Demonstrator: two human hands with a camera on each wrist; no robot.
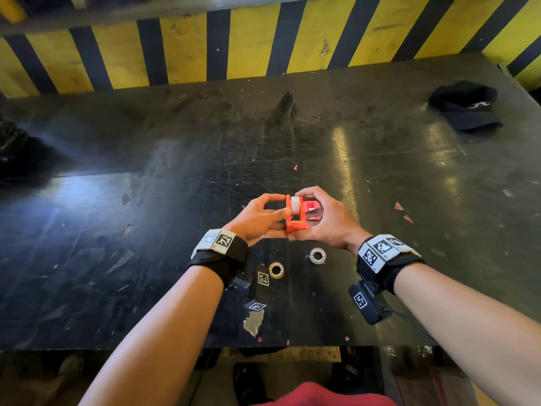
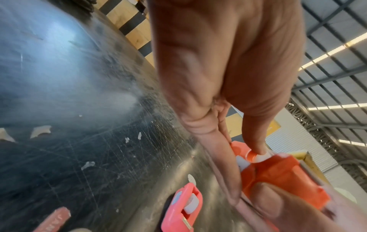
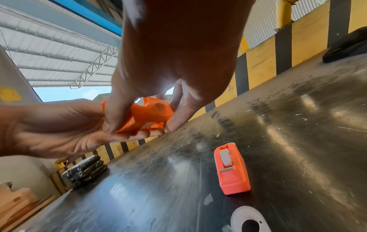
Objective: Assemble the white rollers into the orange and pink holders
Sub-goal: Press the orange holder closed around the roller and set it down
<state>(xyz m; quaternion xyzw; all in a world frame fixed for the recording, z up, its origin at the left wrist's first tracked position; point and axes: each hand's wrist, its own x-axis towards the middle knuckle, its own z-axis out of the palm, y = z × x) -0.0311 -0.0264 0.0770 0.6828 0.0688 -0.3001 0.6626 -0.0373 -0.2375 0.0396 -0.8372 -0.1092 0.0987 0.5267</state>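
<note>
I hold the orange holder (image 1: 296, 221) just above the black table (image 1: 175, 200) with both hands. A white roller (image 1: 295, 204) sits in its slot. My left hand (image 1: 270, 213) cups the holder from the left, and its thumb (image 2: 258, 149) presses on the white roller (image 2: 263, 157). My right hand (image 1: 310, 230) pinches the orange holder (image 3: 147, 114) between thumb and fingers from the right. The pink holder (image 1: 312, 208) lies on the table just behind, half hidden by my right fingers. The pink holder (image 3: 232, 171) carries its own white roller (image 3: 225, 157).
Two tape rolls lie near my wrists, a clear one (image 1: 317, 255) and a yellowish one (image 1: 276, 270). A black cap (image 1: 465, 106) rests at the back right and a dark stack (image 1: 11, 142) at the far left. A yellow-and-black striped barrier (image 1: 263, 45) closes the back edge.
</note>
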